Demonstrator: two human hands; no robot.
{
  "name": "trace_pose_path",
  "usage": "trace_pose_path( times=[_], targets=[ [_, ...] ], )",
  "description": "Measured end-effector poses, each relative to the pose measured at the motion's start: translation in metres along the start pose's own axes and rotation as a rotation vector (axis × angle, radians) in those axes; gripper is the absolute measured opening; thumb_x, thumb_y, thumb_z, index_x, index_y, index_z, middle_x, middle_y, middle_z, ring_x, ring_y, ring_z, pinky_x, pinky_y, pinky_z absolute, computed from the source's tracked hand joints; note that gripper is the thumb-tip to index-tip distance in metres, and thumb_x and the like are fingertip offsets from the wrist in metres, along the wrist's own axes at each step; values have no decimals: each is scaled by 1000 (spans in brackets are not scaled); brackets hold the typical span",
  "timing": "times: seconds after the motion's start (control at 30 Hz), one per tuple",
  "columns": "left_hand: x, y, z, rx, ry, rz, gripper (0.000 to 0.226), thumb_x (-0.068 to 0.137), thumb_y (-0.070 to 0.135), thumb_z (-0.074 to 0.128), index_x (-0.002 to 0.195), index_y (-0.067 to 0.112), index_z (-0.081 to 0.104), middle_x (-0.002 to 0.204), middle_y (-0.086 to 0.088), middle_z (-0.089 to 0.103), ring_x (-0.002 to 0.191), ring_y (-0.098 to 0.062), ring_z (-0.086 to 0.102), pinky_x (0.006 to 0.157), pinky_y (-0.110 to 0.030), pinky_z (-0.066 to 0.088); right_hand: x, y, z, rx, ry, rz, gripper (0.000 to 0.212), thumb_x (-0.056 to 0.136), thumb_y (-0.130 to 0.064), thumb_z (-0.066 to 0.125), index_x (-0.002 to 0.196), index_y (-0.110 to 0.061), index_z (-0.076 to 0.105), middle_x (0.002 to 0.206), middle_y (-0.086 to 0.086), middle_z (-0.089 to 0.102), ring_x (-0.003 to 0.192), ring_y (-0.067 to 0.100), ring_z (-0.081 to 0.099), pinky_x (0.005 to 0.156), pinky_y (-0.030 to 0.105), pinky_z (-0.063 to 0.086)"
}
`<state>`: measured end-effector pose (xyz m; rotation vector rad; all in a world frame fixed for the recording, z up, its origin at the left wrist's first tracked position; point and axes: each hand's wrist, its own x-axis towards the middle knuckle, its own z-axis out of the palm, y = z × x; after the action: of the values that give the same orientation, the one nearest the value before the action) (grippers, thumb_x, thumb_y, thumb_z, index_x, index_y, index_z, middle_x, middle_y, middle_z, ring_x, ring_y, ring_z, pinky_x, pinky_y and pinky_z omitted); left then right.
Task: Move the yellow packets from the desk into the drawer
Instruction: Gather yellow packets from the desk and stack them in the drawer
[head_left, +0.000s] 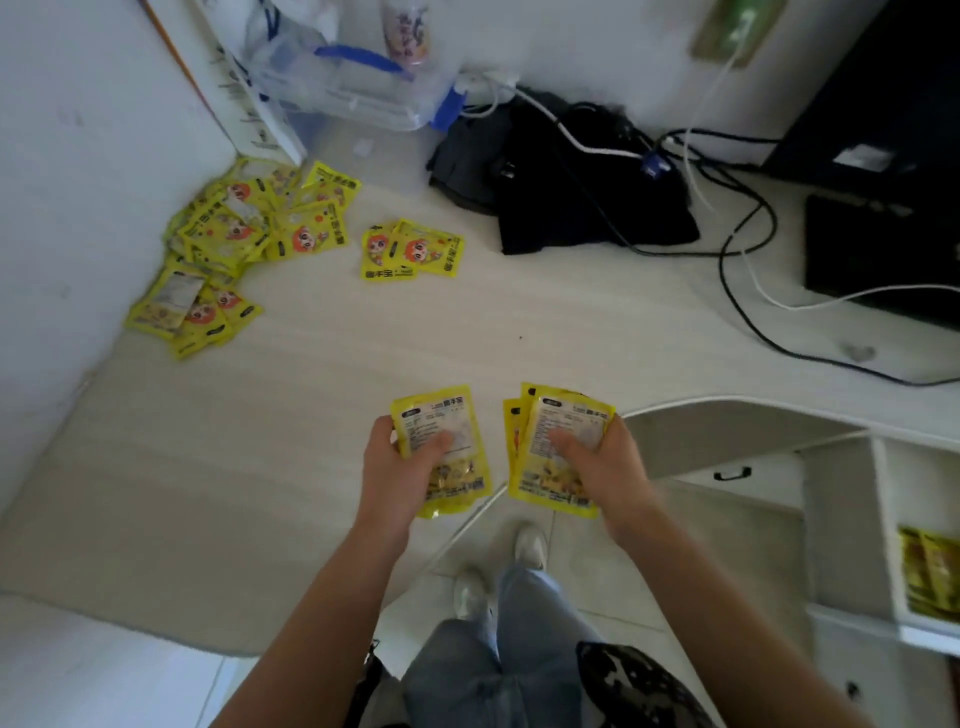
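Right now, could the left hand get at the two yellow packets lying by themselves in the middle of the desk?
Probably not: the left hand already grips packets. Bare desk leaves the way to the pair free.

both arms reach forward; left hand (400, 467) and right hand (605, 462) each clasped, thumbs on top.

Bare desk (519, 322) between packets (218, 249), cables (748, 291)
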<state>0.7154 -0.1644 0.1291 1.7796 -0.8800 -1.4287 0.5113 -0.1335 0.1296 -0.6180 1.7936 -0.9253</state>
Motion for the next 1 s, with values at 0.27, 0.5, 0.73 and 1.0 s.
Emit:
trace_pose_path(
  times=[0.27,0.5,0.73,1.0],
  targets=[
    [-46,-11,54,54,-233,32,26,80,14,74,98,16,55,94,-4,69,79,-15,70,55,-28,54,-54,37,-72,168,188,25,28,84,-16,71,110,-16,59,98,0,72,83,13,71,56,25,55],
    [-99,-39,118,167,-383,83,27,79,18,75,99,19,57,94,-2,69,84,-18,68,68,-34,55,-98,85,-146,268,331,81,20,85,-14,70,102,-17,60,92,-1,73,82,15,72,62,29,57],
    [-178,-78,195,222,-477,112,26,78,17,74,97,23,57,93,-2,70,82,-19,70,75,-45,58,-148,150,-244,389,460,91,29,83,-15,73,109,-15,58,99,4,72,86,18,72,67,34,60],
    [-276,-121,286,189,-531,88,38,80,12,73,112,19,52,101,-5,68,81,-16,69,63,-34,56,-190,217,-358,473,524,123,36,83,-19,73,115,-15,56,106,4,70,92,20,70,71,37,60]
  ],
)
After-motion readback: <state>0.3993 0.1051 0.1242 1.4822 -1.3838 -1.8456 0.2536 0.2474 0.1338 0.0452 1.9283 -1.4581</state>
